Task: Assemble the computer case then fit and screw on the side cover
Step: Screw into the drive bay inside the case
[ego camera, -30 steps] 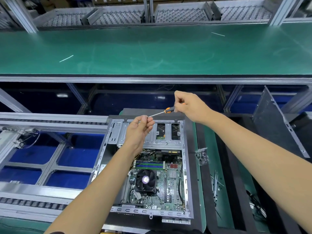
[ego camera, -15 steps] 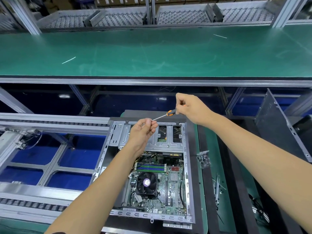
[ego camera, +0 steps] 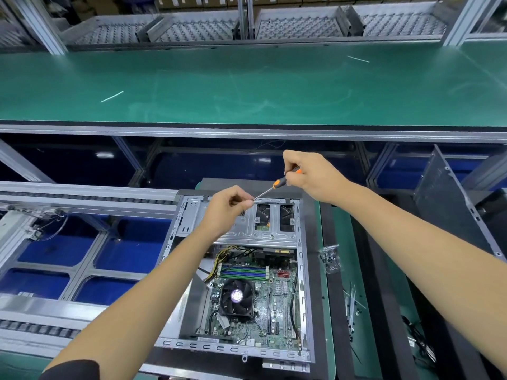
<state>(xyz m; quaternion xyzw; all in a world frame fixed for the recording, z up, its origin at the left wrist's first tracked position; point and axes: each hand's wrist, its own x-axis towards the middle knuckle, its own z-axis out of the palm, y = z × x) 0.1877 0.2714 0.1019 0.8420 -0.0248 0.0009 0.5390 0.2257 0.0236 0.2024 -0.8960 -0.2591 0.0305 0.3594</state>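
The open computer case (ego camera: 303, 272) lies flat below me, its motherboard, fan and silver drive bracket exposed. My right hand (ego camera: 310, 175) grips a small screwdriver (ego camera: 270, 187) with an orange and black handle, held above the far end of the case. The shaft slants down to the left, where the fingertips of my left hand (ego camera: 227, 205) pinch at its tip; whether a screw sits between them is too small to tell. The grey side cover (ego camera: 450, 204) leans upright at the right, apart from the case.
A clear bag of screws (ego camera: 330, 259) lies on the green strip right of the case, with loose metal strips (ego camera: 351, 305) nearer me. A roller conveyor (ego camera: 82, 198) runs to the left. A wide green bench (ego camera: 247, 86) spans the back.
Both hands stay joined at the screwdriver tip above the case's far end and have barely shifted. The view has tilted slightly.
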